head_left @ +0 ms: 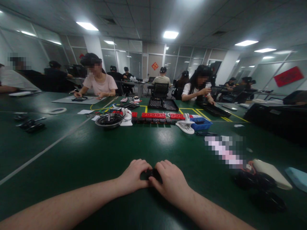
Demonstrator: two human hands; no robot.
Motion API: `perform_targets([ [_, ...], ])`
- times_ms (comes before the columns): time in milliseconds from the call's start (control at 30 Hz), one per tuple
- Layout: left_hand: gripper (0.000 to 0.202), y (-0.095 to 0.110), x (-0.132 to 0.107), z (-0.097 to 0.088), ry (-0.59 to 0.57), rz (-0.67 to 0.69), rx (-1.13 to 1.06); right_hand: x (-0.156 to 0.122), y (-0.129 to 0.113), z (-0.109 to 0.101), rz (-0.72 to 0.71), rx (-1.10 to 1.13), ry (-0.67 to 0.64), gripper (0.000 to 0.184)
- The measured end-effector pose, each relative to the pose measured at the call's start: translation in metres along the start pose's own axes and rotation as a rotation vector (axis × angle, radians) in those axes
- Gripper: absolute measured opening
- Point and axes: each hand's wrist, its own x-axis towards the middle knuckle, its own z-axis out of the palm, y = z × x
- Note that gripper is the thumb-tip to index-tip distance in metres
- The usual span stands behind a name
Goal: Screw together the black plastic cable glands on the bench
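A small dark object [152, 173] is between my two hands, low over the near part of the green table [103, 150]. My left hand [134, 174] grips its left side, fingers curled over the far edge and thumb on the near side. On the other side my right hand [172, 179] closes around it in the same way, its thumb almost touching the left thumb. The fingers cover most of the object, so I cannot make out its kind. Both forearms reach in from the lower corners.
Ahead stand a round metal bowl [109, 120] of dark parts, red power strips [153, 115], a white clip [186, 124] and a blue bin [200, 123]. At right lie black wheel-like parts [255, 180] and a cream pouch [272, 174]. Two people work across the table.
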Motion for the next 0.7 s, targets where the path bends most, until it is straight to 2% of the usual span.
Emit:
perform_targets([
  [100, 0.026, -0.001, 0.000, 0.001, 0.008, -0.002, 0.000, 0.001, 0.001, -0.004, -0.091, -0.037, -0.052, 0.010],
  [200, 0.029, -0.002, 0.000, 0.002, 0.007, -0.008, 0.008, 0.001, 0.004, -0.011, -0.169, -0.037, -0.109, 0.017],
  [433, 0.030, 0.000, 0.000, 0.000, -0.017, -0.020, 0.011, -0.001, 0.013, -0.022, -0.307, 0.184, -0.139, 0.029],
  [700, 0.031, -0.002, 0.000, 0.001, -0.037, -0.021, 0.023, -0.003, 0.017, -0.023, -0.312, 0.280, -0.183, 0.035],
])
